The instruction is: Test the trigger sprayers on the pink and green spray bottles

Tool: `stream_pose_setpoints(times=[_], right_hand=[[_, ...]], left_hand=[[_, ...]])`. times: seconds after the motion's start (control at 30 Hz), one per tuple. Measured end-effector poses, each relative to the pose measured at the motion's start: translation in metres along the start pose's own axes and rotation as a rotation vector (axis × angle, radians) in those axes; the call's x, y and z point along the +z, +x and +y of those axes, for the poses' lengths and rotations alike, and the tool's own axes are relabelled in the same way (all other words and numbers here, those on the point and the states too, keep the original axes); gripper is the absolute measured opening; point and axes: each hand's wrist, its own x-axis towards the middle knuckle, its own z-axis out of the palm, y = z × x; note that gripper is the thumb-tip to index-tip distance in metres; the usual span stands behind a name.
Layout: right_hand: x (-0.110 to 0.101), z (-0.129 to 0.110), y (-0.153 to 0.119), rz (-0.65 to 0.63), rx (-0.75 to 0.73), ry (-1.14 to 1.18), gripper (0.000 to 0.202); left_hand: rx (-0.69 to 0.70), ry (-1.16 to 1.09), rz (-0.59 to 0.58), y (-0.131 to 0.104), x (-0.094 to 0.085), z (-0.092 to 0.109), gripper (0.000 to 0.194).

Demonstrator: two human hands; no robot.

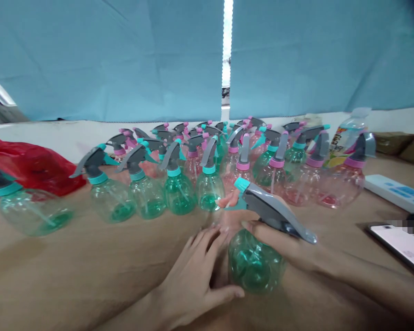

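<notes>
A green spray bottle [255, 264] with a grey and teal trigger head is tilted near the front middle of the table. My right hand [274, 232] is wrapped round its neck from the right, below the trigger head. Just left of the bottle is my left hand [202, 271], its fingers apart and its thumb close to the bottle's lower side; nothing is held in it. Behind both hands, several green spray bottles [180, 195] and pink spray bottles [341, 181] stand upright in rows.
At the left lie a red plastic bag [34, 168] and another green bottle [34, 211]. A labelled clear bottle [348, 133] stands at the back right, with a white and blue box [396, 191] and a phone [402, 243] nearer. Blue cloth [124, 59] hangs behind.
</notes>
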Motion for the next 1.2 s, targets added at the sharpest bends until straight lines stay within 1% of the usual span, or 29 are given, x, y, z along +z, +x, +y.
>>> stream_pose_setpoints(times=[0.1, 0.13, 0.17, 0.27, 0.33, 0.4, 0.47, 0.57, 0.67, 0.77, 0.87, 1.03, 1.2], right_hand=[[-0.001, 0.002, -0.001, 0.041, -0.019, 0.064, 0.014], [-0.001, 0.003, -0.002, 0.048, -0.026, 0.062, 0.008], [-0.001, 0.004, -0.002, 0.05, -0.036, 0.052, 0.006], [-0.002, 0.007, -0.004, 0.06, -0.068, 0.003, 0.021], [-0.003, 0.009, -0.005, 0.082, -0.063, -0.019, 0.024], [-0.004, 0.009, -0.006, 0.102, -0.055, -0.018, 0.023], [-0.005, 0.008, -0.006, 0.093, -0.061, -0.011, 0.024], [-0.006, 0.005, -0.003, 0.01, -0.059, 0.007, 0.024], [-0.005, 0.004, 0.001, -0.076, 0.0, 0.097, 0.014], [0.0, 0.005, 0.002, -0.031, 0.031, 0.193, 0.011], [0.004, 0.006, 0.002, 0.013, 0.02, 0.208, 0.022], [0.003, 0.004, 0.004, 0.002, 0.005, 0.202, 0.012], [-0.002, 0.001, 0.003, -0.066, 0.034, 0.161, 0.013]], left_hand=[[-0.017, 0.031, -0.023, 0.002, 0.001, 0.001, 0.085], [-0.016, 0.043, -0.031, 0.002, 0.001, 0.001, 0.083], [-0.013, 0.054, -0.036, 0.003, 0.001, 0.001, 0.08], [-0.005, 0.065, -0.033, 0.004, 0.0, 0.002, 0.074], [-0.008, 0.058, -0.023, 0.004, 0.001, 0.002, 0.073], [-0.015, 0.055, -0.026, 0.003, 0.001, 0.003, 0.073], [-0.022, 0.058, -0.036, 0.003, 0.0, 0.003, 0.073], [-0.023, 0.051, -0.037, 0.005, 0.0, 0.004, 0.074], [-0.013, 0.024, -0.026, 0.006, -0.002, 0.006, 0.074], [-0.005, 0.01, -0.017, 0.007, -0.004, 0.007, 0.074], [-0.01, 0.016, -0.019, 0.006, -0.003, 0.007, 0.076], [-0.003, 0.033, -0.014, 0.005, -0.001, 0.004, 0.078], [-0.003, 0.023, 0.001, 0.006, -0.001, 0.005, 0.076]])
